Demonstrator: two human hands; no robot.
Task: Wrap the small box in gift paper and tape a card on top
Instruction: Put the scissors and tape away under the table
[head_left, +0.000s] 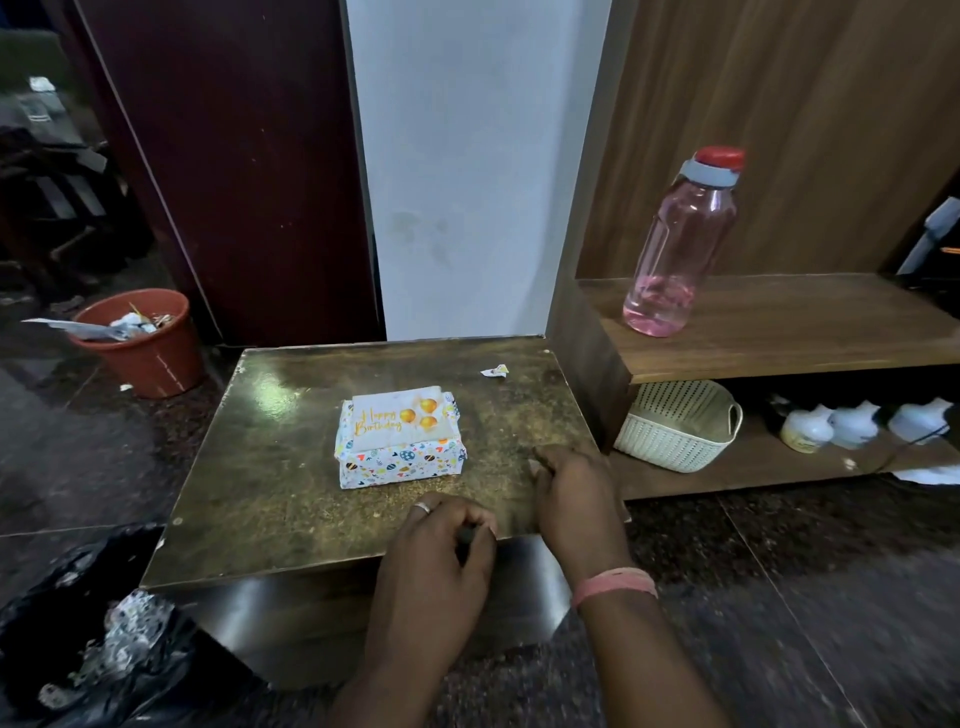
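The small box sits near the middle of the low brown table, wrapped in white gift paper with coloured prints. A white "Happy Birthday" card with gold balloons lies flat on top of it. My left hand rests at the table's front edge, below the box, with its fingers curled round a small dark object that is mostly hidden. My right hand lies on the table to the right of the box, fingers loosely bent, tips touching the surface, holding nothing. Neither hand touches the box.
A paper scrap lies at the table's back right. A wooden shelf unit on the right carries a pink bottle, with a white basket underneath. An orange bin stands back left, and a black bag lies front left.
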